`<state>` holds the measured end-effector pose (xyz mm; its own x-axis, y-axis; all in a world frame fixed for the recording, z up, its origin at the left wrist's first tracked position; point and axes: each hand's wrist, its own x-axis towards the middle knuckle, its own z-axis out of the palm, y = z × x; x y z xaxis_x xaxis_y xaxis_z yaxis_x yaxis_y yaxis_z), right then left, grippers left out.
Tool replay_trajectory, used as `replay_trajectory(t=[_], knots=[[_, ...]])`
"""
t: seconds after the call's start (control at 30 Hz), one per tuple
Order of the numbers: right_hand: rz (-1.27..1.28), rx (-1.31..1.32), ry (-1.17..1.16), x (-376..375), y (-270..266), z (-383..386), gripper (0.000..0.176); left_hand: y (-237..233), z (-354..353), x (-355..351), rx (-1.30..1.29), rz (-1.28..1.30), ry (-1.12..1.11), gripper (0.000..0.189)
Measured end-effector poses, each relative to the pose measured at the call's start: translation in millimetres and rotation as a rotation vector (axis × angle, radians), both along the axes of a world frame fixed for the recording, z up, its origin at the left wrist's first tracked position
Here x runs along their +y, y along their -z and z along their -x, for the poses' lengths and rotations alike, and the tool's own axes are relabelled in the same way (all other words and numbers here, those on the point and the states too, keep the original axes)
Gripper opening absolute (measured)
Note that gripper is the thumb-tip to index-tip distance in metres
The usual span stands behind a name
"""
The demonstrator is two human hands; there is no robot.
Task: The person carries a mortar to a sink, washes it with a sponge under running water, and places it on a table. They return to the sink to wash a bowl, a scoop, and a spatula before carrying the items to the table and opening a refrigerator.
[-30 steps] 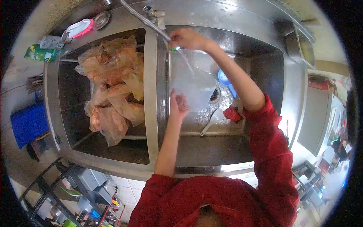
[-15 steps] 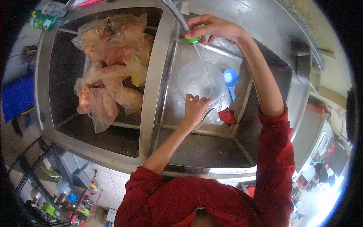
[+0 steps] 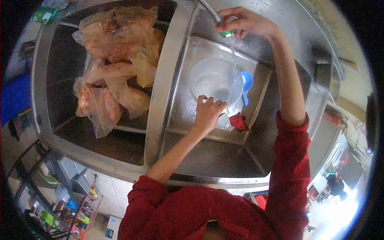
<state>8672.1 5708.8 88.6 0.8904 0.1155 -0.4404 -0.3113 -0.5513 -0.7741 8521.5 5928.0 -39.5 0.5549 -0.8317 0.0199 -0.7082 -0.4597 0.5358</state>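
Under the tap's green nozzle (image 3: 227, 33), the clear plastic bowl (image 3: 200, 72) sits in the right sink basin (image 3: 216, 156), taking water. Left hand (image 3: 208, 113) grips its near rim; right hand (image 3: 246, 22) clasps that nozzle. A slack, wet grip could tip the bowl and spill it.

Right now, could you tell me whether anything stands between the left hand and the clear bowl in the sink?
Nothing visible does: the left hand holds the near rim of the clear bowl. The blue scoop lies beside it on the right, and the right hand holds the faucet tip above.
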Motion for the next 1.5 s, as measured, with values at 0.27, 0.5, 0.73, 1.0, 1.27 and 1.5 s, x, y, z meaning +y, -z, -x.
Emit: replay_trajectory(t=[0.27, 0.5, 0.73, 1.0, 1.27, 1.5], knots=[[-0.258, -0.074, -0.018, 24, 55, -6, 0.028, -22, -1, 5, 0.166, 0.001, 0.002, 0.022], [-0.162, -0.039, 0.048, 35, 62, 1, 0.039, 3, -14, 13, 1.133, 0.188, -0.283, 0.028], [-0.919, 0.211, 0.605, 88, 100, 34, 0.05, 36, 6, 24, 2.082, 0.275, -0.607, 0.031], [-0.591, -0.042, 0.701, 34, 157, 99, 0.023, 23, 8, 14, 0.366, -0.117, -0.141, 0.017], [0.413, 0.634, 1.129, 144, 331, 355, 0.084, 94, 35, 20, -0.084, -0.318, -0.071, 0.022], [0.255, 0.449, 1.357, 196, 354, 356, 0.092, 115, 65, 51, 0.31, -0.688, 0.115, 0.036]])
